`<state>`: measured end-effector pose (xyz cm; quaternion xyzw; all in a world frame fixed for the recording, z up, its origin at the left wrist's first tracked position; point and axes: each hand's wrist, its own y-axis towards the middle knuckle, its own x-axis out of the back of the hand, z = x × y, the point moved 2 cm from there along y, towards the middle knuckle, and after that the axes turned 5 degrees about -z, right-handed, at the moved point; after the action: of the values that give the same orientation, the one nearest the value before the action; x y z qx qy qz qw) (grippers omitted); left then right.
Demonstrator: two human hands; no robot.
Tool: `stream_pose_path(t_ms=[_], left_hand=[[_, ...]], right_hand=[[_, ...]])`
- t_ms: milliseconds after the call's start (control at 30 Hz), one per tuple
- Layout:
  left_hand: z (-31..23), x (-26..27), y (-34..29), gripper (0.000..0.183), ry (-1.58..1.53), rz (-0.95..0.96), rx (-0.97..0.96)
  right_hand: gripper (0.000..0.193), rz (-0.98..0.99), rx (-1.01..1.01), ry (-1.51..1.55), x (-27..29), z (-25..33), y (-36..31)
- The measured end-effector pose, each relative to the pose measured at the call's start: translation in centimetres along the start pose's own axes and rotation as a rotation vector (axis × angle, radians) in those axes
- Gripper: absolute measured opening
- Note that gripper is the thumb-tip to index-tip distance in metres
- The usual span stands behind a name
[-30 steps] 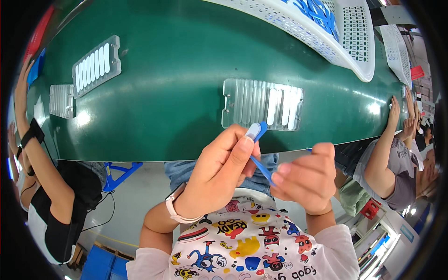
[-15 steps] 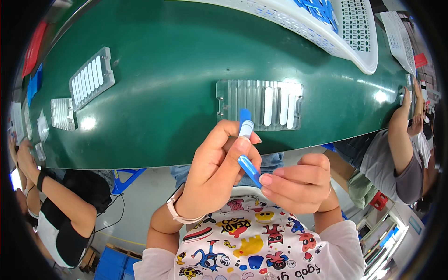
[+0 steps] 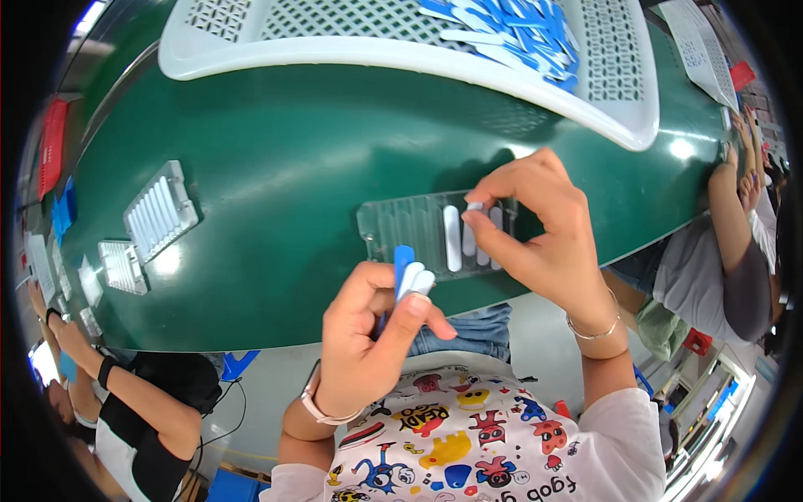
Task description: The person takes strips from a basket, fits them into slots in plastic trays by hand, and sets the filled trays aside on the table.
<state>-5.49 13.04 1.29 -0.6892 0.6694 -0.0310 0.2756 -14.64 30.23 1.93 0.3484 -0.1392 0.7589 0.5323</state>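
Observation:
My left hand is closed around a small bunch of round-ended flat strips, a blue strip beside white strips. Up and to the right, my right hand pinches the top end of a white strip at a clear grooved tray. Other white strips lie in the tray's grooves on either side of it. Part of the tray's right end is hidden behind my right hand. Whether the pinched strip rests fully in its groove I cannot tell.
A white perforated basket holding several blue and white strips stands at the far side of the green table. Two more clear trays, one filled with white strips, lie at the left. Other people's arms show at both sides.
My right hand has gone from beside my left hand, where it held a blue strip, up to the tray with a white strip. More of the basket shows now.

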Motion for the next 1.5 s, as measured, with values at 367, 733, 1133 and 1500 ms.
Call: stream_pose_path(t_ms=[367,733,1133,1500], left_hand=[[-0.4,-0.4,1.4,0.018,0.298,0.106,-0.116],[-1.6,1.0,2.6,0.021,0.368,0.048,-0.078],[-1.9,2.6,1.5,0.026,0.049,-0.08,0.13],[-0.6,2.2,-0.1,0.03,0.056,-0.061,0.007]], right_hand=[[0.017,0.007,-0.118,0.37,0.4,0.8,0.0],[0.016,-0.024,-0.128,0.398,0.9,1.5,0.4],[0.015,-0.165,0.518,-0.259,-1.0,2.1,-2.5],[0.028,-0.158,0.325,-0.199,-1.8,3.2,-4.0]])
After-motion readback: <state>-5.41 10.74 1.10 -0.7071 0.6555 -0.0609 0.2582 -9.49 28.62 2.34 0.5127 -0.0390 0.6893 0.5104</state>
